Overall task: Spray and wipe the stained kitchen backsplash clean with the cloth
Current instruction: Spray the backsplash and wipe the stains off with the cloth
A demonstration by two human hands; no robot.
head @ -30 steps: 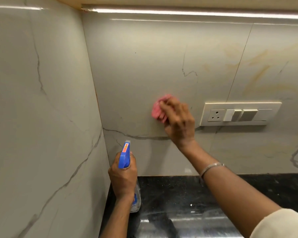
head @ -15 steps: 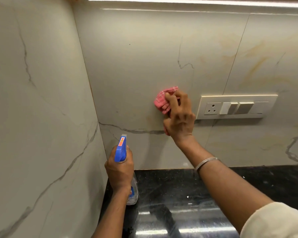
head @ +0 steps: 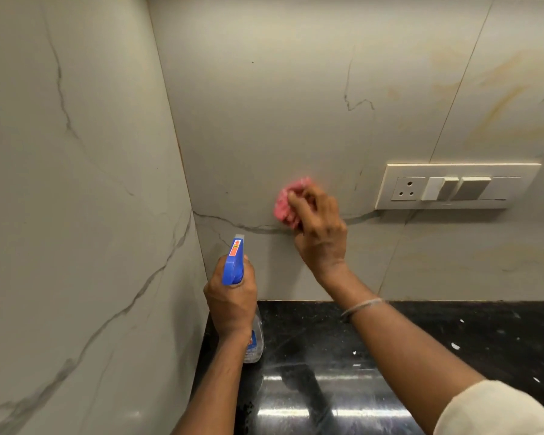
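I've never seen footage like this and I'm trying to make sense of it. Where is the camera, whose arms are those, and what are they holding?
There is no machine here. The camera is worn on a person's head and looks forward and down, so you see their own two arms. The right hand presses a crumpled pink cloth against the marble-look backsplash, left of a switch plate. The left hand grips a spray bottle with a blue trigger head, upright over the black countertop. The countertop shows pale specks and nothing else.
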